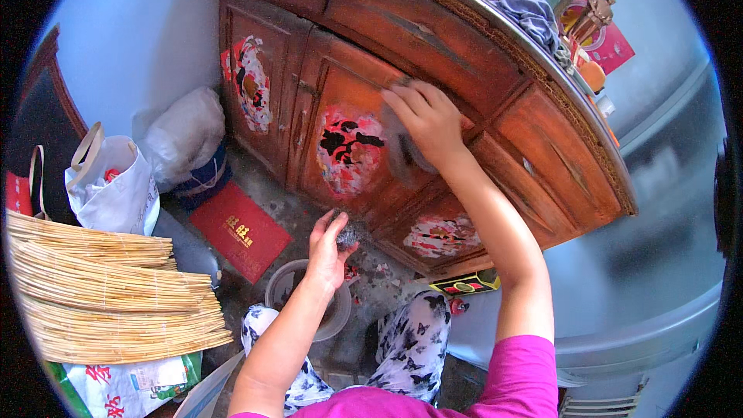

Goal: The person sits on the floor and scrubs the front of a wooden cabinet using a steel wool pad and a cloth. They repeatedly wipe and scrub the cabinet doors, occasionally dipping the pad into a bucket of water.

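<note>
Two hands: right hand (428,120) on cabinet (495,70) (left hand (326,251) holds a wad (347,235)).

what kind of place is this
Likely a lived-in room of a home: an old wooden cabinet with worn paper decorations, household clutter on its top, and bags and bamboo mats on the concrete floor.

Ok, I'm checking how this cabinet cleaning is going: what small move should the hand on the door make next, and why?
Probably slide the right hand with its grey scouring pad leftward over the torn red paper sticker on the wooden cabinet door. The pad lies at the sticker's right edge, and much paper remains. The left hand holds a grey wad above a bowl on the floor.
</note>
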Motion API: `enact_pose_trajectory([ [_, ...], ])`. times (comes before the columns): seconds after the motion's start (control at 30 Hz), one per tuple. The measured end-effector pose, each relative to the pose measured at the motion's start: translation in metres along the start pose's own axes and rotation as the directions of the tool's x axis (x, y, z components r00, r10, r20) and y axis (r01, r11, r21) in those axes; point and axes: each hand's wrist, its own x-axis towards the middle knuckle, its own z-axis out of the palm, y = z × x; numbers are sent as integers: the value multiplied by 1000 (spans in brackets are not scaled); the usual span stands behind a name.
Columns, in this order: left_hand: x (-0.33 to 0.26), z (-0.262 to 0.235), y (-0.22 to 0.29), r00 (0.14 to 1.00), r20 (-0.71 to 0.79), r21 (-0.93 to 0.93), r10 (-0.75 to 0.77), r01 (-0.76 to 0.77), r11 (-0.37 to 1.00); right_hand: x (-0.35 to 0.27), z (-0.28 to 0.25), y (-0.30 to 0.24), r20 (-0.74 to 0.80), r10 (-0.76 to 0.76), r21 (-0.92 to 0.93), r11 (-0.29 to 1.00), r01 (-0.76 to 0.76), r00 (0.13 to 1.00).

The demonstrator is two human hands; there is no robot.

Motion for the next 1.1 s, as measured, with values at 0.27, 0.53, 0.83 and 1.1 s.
enact_pose_trajectory([
  [0.27,16,-3,-7,998,-57,71,-10,14,997,108,106,-30,-109,6,-56,998,-12,994],
  [0.53,17,-12,-11,998,-55,35,-7,9,999,0,-8,-10,40,188,18,982,-189,981],
  [0.83,3,-5,-8,997,9,-4,-73,73,997,-7,-24,-1,101,138,21,990,-141,985],
  [1.1,9,-1,-1,998,-66,36,8,-6,999,120,110,-26,-30,0,-11,1000,0,1000],
])
